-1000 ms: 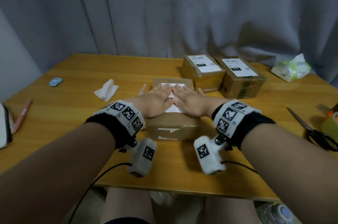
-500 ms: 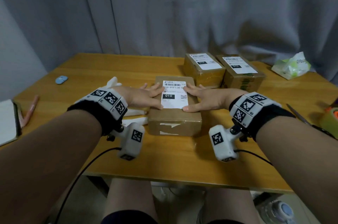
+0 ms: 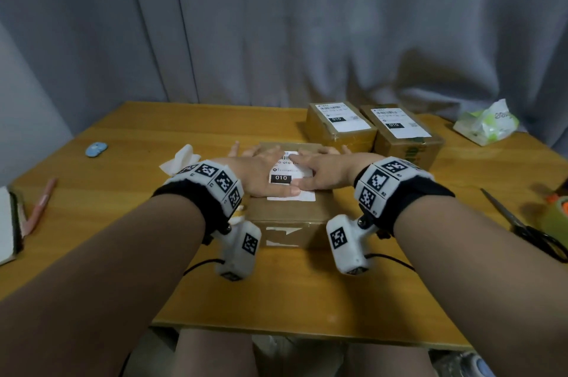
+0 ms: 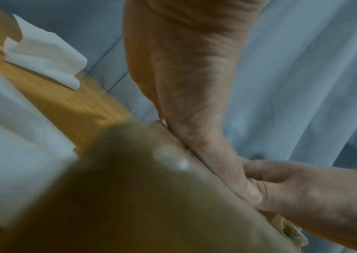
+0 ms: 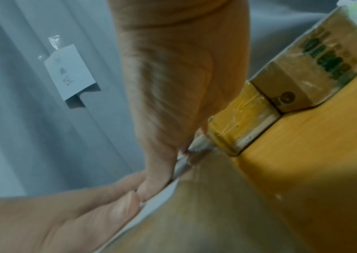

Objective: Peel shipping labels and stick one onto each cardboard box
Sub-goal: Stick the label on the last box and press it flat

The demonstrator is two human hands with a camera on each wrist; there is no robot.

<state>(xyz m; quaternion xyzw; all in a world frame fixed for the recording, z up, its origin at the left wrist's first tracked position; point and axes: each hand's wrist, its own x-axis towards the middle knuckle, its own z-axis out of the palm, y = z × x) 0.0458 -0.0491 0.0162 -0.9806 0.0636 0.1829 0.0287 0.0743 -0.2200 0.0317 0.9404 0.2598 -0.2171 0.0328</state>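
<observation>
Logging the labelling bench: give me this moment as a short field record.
near box: label on top
left hand: flat, pressing the label
right hand: flat, pressing the label
far boxes: two, left one and right one, both labelled
table: scissors at right, tissue at left

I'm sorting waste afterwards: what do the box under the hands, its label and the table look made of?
Box: brown corrugated cardboard by its look, matte, with torn tape remnants on the front. Label: white printed paper, probably adhesive, lying flat. Table: wood or wood veneer, with visible grain and a slight sheen.
</observation>
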